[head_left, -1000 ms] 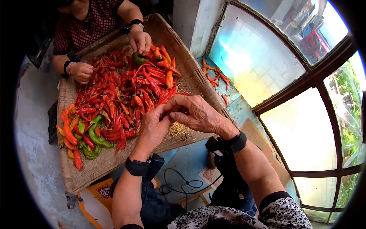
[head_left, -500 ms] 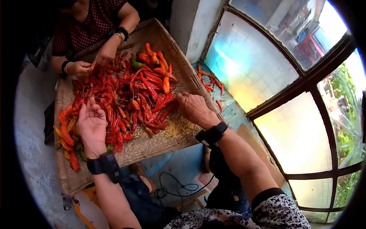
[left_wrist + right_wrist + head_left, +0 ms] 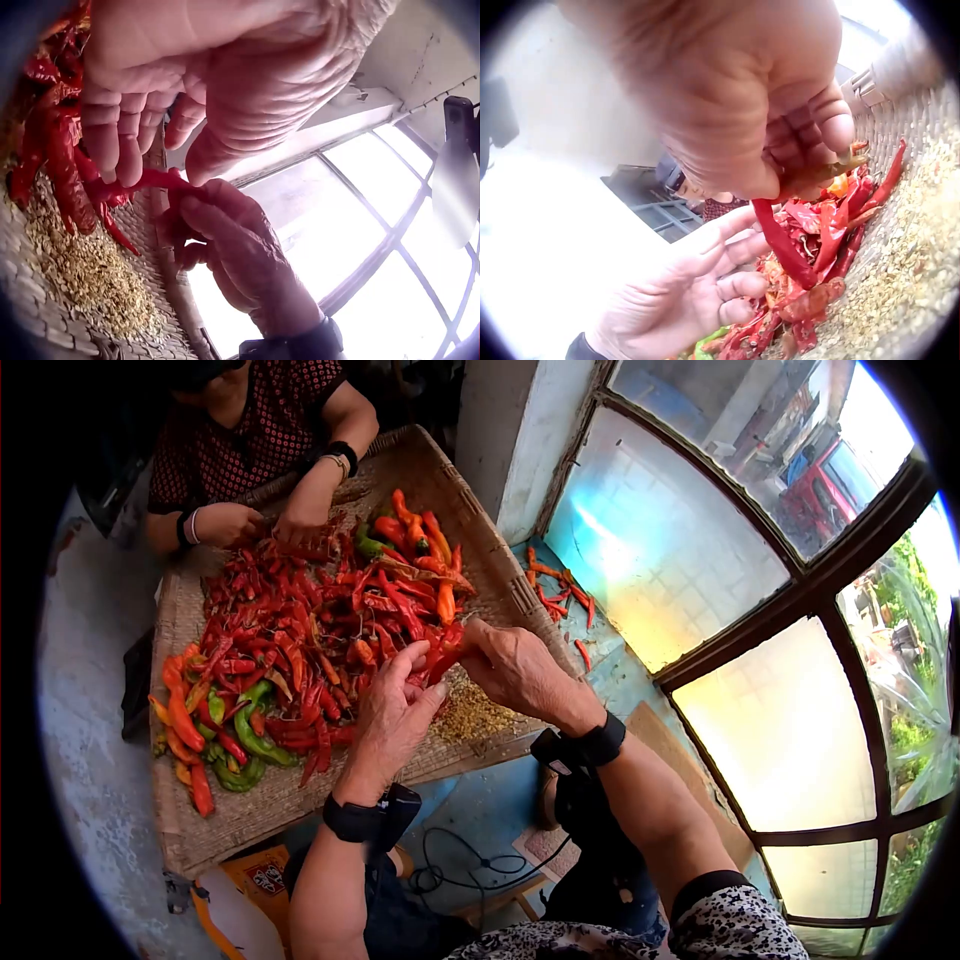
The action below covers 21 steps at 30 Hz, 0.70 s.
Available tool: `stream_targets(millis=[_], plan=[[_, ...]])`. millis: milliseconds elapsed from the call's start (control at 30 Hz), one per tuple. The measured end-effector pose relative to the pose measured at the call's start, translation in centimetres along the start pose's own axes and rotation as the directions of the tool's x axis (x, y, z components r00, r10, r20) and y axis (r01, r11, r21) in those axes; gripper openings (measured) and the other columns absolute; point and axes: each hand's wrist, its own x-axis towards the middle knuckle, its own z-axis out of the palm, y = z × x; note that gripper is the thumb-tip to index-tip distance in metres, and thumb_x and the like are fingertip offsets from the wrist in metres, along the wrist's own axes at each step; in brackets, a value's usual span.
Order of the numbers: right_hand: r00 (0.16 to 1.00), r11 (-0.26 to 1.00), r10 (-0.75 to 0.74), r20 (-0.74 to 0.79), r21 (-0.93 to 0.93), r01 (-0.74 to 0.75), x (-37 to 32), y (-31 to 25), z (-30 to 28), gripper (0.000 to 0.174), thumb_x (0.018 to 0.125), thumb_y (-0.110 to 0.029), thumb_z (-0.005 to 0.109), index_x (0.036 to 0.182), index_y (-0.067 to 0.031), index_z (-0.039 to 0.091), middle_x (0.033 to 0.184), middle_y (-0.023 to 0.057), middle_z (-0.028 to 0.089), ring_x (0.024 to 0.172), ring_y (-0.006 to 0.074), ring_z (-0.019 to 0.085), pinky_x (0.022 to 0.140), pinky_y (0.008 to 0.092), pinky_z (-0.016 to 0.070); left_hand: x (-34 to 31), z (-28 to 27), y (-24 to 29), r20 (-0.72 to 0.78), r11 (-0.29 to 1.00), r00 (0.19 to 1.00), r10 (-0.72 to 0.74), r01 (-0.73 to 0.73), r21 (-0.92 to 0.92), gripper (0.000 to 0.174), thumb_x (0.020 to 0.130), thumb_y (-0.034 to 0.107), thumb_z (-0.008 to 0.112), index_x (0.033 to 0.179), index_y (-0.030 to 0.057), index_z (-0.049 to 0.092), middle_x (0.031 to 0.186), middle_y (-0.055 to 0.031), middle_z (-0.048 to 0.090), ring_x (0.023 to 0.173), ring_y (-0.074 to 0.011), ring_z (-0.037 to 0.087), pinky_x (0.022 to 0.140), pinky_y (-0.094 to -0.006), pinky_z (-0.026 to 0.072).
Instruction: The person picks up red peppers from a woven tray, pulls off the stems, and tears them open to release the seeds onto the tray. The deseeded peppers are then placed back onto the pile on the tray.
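A shallow woven tray (image 3: 235, 830) stands in a room with a blue floor, close by a large paned window (image 3: 770, 735). Nearest, over the tray's near side, two bare hands work at one red pepper (image 3: 784, 247). The right hand (image 3: 512, 672) pinches it, thumb and fingers clamped on its upper part. The left hand (image 3: 385, 722) has its fingers spread and thumb apart, gripping nothing; whether it touches the pepper's free end I cannot tell.

Just below lie pale seeds (image 3: 470, 712), close to the near rim. A hand brushing through them could push some over that edge. The pepper is pinched at one end only, so a loosened grip, or the skin tearing there, could drop it among the seeds.

Further in, a heap of red peppers (image 3: 290, 645) fills the middle, with green peppers (image 3: 258, 735) at its left side. Pulling a pepper from low in the heap might make it slump toward the seeds. At the far side, another person (image 3: 250, 440) has both hands at the heap. Beyond the tray's right rim, loose peppers (image 3: 562, 595) lie near the window.
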Motion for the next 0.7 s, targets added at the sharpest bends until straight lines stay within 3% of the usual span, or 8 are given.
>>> stream_targets(millis=[100, 200, 267, 400, 567, 633, 667, 700], plan=[[0.998, 0.99, -0.056, 0.012, 0.133, 0.054, -0.3, -1.5, -0.5, 0.013, 0.082, -0.007, 0.063, 0.089, -0.0018, 0.053, 0.074, 0.0149, 0.062, 0.07, 0.035, 0.062, 0.061, 0.0387, 0.0482, 0.2, 0.8, -1.1, 0.015, 0.986, 0.986, 0.163, -0.164, 0.034, 0.044, 0.087, 0.008, 0.059, 0.129, 0.0028, 0.046, 0.109, -0.016, 0.06, 0.082, -0.0184, 0.06, 0.075, -0.0325, 0.0503], [0.991, 0.972, -0.134, 0.011, 0.197, 0.129, -0.4, -1.9, -0.7, 0.015, 0.084, -0.008, 0.064, 0.093, -0.0007, 0.053, 0.075, 0.0134, 0.062, 0.07, 0.0284, 0.064, 0.062, 0.0349, 0.0485, 0.8, 0.9, -1.3, 0.051, 0.989, 0.997, 0.055, -0.047, -0.137, 0.038, 0.088, 0.004, 0.056, 0.125, 0.0019, 0.048, 0.099, -0.0127, 0.062, 0.075, -0.0162, 0.06, 0.07, -0.0299, 0.0503], [0.996, 0.953, 0.054, 0.076, 0.294, -0.074, -0.5, -2.4, -1.6, 0.015, 0.086, -0.01, 0.064, 0.092, -0.0008, 0.053, 0.075, 0.0098, 0.063, 0.069, 0.0196, 0.063, 0.062, 0.0317, 0.0481, 0.8, 0.4, -0.8, 0.001, 0.986, 0.999, 0.039, -0.038, -0.163, 0.035, 0.089, 0.005, 0.056, 0.123, 0.0009, 0.048, 0.095, -0.0106, 0.063, 0.073, -0.0145, 0.06, 0.067, -0.0281, 0.0499], [0.963, 0.902, 0.257, -0.081, 0.377, -0.209, 0.1, -0.9, -1.9, 0.014, 0.09, -0.011, 0.058, 0.099, -0.0007, 0.053, 0.075, 0.0017, 0.054, 0.066, 0.0095, 0.053, 0.06, 0.0255, 0.0452, 1.0, -2.5, 0.8, -0.282, 0.9, 0.959, -0.042, -0.086, -0.427, 0.032, 0.092, 0.013, 0.057, 0.12, -0.0008, 0.05, 0.088, -0.0046, 0.063, 0.069, -0.0087, 0.056, 0.065, -0.0221, 0.0486], [0.964, 0.855, 0.264, -0.009, 0.464, -0.23, 0.4, 0.1, -0.7, 0.015, 0.089, -0.007, 0.057, 0.1, -0.0013, 0.051, 0.074, 0.0032, 0.055, 0.067, 0.0108, 0.053, 0.061, 0.0264, 0.0453, 0.9, -9.8, -3.2, -0.619, 0.5, 0.776, -0.123, -0.49, -0.714, 0.036, 0.093, 0.018, 0.058, 0.119, -0.0041, 0.047, 0.106, -0.0128, 0.057, 0.095, -0.0144, 0.056, 0.083, -0.0279, 0.0499], [0.983, 0.871, 0.183, -0.028, 0.467, -0.149, 0.6, -0.3, -0.1, 0.017, 0.086, -0.005, 0.059, 0.1, -0.0017, 0.049, 0.077, 0.0089, 0.061, 0.072, 0.0167, 0.06, 0.064, 0.0305, 0.0482, 0.3, -12.4, -5.0, -0.606, 0.231, 0.728, -0.322, -0.56, -0.796, 0.053, 0.091, 0.018, 0.061, 0.125, -0.0098, 0.033, 0.12, -0.0211, 0.048, 0.113, -0.0263, 0.052, 0.097, -0.036, 0.048], [0.981, 0.871, 0.194, -0.032, 0.466, -0.157, 0.6, -0.7, 0.2, 0.017, 0.086, -0.005, 0.059, 0.1, -0.0017, 0.049, 0.077, 0.0089, 0.061, 0.072, 0.0167, 0.06, 0.064, 0.0305, 0.0482, 0.0, -13.9, -6.8, -0.421, -0.068, 0.796, -0.436, -0.496, -0.866, 0.06, 0.089, 0.019, 0.063, 0.13, -0.0062, 0.027, 0.127, -0.0237, 0.04, 0.116, -0.0302, 0.05, 0.101, -0.0381, 0.0456], [0.99, 0.878, 0.142, -0.027, 0.465, -0.113, 0.7, -1.1, 0.5, 0.018, 0.086, -0.006, 0.06, 0.1, -0.0017, 0.05, 0.078, 0.0098, 0.062, 0.074, 0.0185, 0.062, 0.065, 0.0315, 0.0492, 0.2, -13.4, -6.5, -0.394, 0.01, 0.759, -0.518, -0.456, -0.89, 0.059, 0.089, 0.02, 0.063, 0.13, -0.004, 0.029, 0.125, -0.0219, 0.044, 0.113, -0.0276, 0.052, 0.097, -0.0363, 0.0472]])
